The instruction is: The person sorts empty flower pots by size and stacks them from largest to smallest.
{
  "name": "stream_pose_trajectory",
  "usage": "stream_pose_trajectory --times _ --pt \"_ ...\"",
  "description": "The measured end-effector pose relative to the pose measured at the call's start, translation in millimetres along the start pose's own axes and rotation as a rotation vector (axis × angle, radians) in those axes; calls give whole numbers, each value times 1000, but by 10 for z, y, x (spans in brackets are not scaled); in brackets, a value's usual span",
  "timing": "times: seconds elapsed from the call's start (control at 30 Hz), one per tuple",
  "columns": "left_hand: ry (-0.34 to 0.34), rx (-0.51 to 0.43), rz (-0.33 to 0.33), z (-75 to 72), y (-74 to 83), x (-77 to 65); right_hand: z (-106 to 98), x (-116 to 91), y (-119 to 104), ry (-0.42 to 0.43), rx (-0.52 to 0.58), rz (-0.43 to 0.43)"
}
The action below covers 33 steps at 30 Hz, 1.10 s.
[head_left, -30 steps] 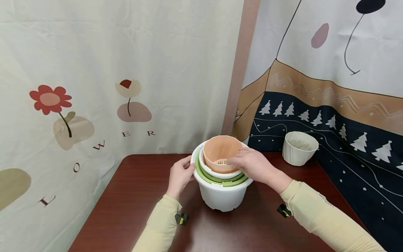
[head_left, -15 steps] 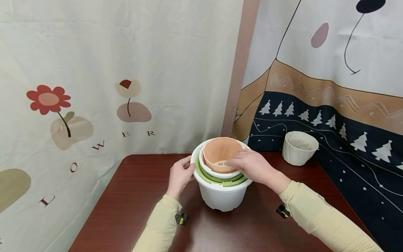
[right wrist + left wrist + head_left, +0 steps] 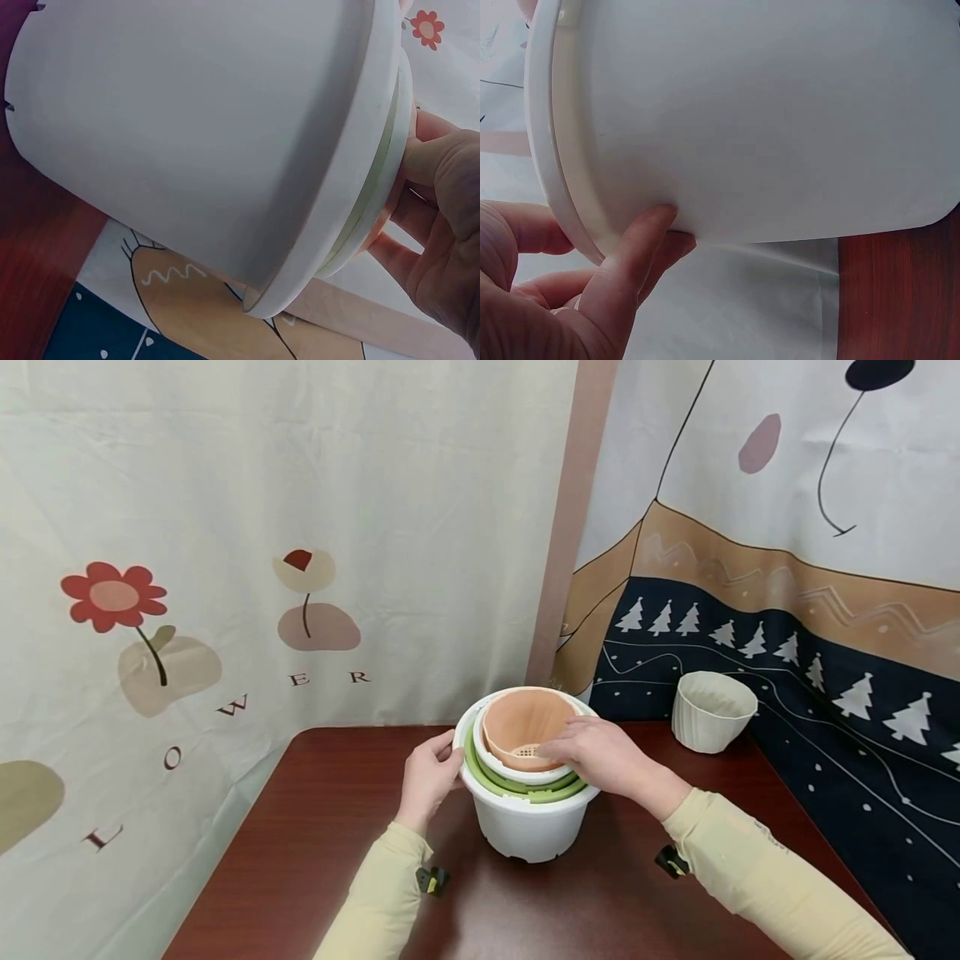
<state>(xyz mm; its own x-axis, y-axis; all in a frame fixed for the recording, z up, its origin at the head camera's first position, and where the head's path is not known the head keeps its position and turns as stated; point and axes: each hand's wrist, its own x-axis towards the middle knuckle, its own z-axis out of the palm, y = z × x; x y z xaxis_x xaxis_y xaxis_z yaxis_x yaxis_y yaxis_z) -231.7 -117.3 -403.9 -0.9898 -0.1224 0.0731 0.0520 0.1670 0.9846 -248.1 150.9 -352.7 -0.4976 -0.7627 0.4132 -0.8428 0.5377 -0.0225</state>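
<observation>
A large white flowerpot (image 3: 531,828) stands upright on the table with smaller pots nested inside it. A green pot rim (image 3: 534,796) and a smaller white pot rim (image 3: 525,776) show within. Innermost sits a peach-orange pot (image 3: 525,718) with a grid of holes in its bottom. My left hand (image 3: 431,778) grips the large pot's rim, thumb on top and fingers beneath against the outer wall, as the left wrist view shows. With my right hand (image 3: 609,760) I pinch the peach-orange pot at its right edge; its fingertips are partly hidden.
A cream fluted pot (image 3: 714,717) stands at the table's back right corner. Printed cloth hangs behind the dark red-brown table (image 3: 352,827) and along its right side.
The peach-orange pot has sunk very slightly into the stack, with my right hand still on it. My left hand stays on the large white pot's rim.
</observation>
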Motion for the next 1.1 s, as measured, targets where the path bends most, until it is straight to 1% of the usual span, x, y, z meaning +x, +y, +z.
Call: stream_pose_trajectory --times 0.17,0.43,0.73,0.83,0.97,1.1 --pt "-1 2 2 -1 0 5 -14 14 -11 -27 7 15" --pt "2 1 -1 -2 7 6 5 16 -10 -42 23 24" --pt "1 -1 1 -6 -1 9 -5 13 14 -73 104 8" --pt "-1 -1 8 -6 -7 7 -8 -5 28 -78 123 18" --pt "-2 -2 13 -6 -12 5 -29 -45 44 -61 134 41" --pt "-3 -3 14 -7 -14 5 -73 -100 52 -12 151 66"
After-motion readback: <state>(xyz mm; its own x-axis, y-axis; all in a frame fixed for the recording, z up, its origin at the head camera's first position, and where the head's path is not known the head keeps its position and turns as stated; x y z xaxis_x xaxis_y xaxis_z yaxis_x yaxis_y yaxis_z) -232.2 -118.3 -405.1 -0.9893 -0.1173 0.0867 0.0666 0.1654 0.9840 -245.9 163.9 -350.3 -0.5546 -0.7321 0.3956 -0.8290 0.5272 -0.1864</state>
